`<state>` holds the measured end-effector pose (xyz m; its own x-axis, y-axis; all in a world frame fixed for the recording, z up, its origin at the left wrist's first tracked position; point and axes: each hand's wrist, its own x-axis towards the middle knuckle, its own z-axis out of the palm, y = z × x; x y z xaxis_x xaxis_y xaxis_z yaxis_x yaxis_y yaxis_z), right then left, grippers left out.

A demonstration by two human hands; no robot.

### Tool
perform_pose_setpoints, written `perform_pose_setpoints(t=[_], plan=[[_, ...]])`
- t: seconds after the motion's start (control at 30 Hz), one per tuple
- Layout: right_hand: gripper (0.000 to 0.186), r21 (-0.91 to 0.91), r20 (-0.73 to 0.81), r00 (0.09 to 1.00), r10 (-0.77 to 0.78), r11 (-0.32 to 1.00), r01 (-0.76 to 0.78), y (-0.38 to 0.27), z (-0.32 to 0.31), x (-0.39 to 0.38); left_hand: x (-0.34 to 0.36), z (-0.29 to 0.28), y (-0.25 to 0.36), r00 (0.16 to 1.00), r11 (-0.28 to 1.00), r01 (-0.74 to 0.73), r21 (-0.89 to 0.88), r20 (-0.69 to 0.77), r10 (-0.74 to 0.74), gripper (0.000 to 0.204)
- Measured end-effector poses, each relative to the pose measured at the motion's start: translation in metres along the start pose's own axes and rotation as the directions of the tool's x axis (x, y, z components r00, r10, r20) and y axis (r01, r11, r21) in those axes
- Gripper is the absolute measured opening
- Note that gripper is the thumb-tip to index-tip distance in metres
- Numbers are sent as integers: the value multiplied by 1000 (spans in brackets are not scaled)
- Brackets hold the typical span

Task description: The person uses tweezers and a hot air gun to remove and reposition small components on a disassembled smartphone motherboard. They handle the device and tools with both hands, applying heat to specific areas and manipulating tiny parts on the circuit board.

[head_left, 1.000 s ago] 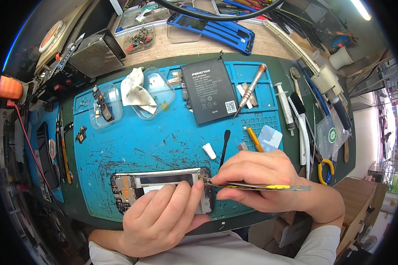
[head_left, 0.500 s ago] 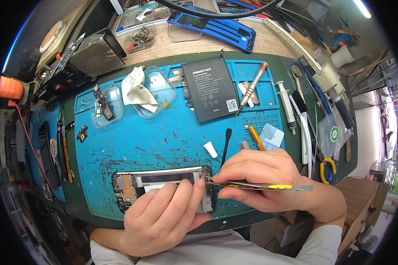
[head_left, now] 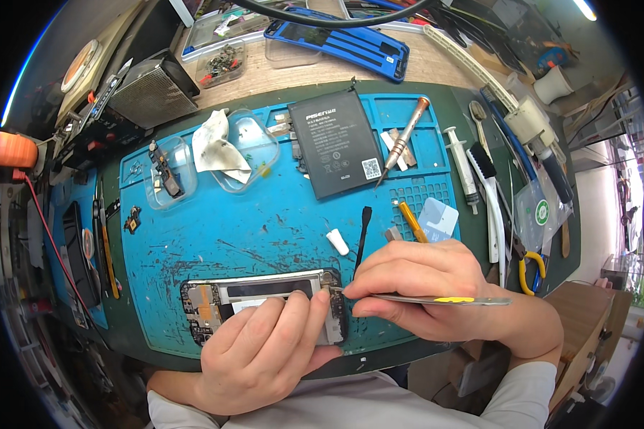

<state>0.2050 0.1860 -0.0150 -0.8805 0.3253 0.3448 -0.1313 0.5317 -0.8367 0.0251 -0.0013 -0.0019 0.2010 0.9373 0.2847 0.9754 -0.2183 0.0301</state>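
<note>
An opened phone lies on the blue repair mat, its circuit board showing at the left end. Across its lower right part bends my left hand, closed, with the fingers over the inside and the thumb at the near edge. My right hand pinches a pair of metal tweezers with a yellow mark. Their tips point at the phone's right end, close to my left fingertips; whether they touch a part is too small to tell. Beyond my hands lie a white cap-like piece and a black spudger.
A black battery lies at the mat's far side, beside a screwdriver. Two clear plastic trays hold small parts and a white cloth. On the right are a syringe, a brush and yellow-handled pliers.
The tweezers have turned slightly in my right hand, so they show more edge-on. My left hand stays on the phone. The whole view has shifted a little.
</note>
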Motion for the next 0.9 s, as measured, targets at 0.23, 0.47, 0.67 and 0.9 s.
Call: perform_pose_setpoints(t=[0.23,0.47,0.67,0.9], plan=[[21,-17,14,1000,11,1000,-10,0,-1,-1,1,0,1,1000,1000,-7,15,2,6,50],[16,-18,-17,1000,-21,1000,21,4,4,-2,1,-1,1,1000,1000,-8,18,14,8,52],[15,-24,-26,999,-24,999,23,4,5,-3,0,-1,1,1000,1000,-8,17,19,8,52],[13,-19,-21,999,-33,999,33,4,5,-2,0,-1,1,1000,999,-13,32,20,13,51]])
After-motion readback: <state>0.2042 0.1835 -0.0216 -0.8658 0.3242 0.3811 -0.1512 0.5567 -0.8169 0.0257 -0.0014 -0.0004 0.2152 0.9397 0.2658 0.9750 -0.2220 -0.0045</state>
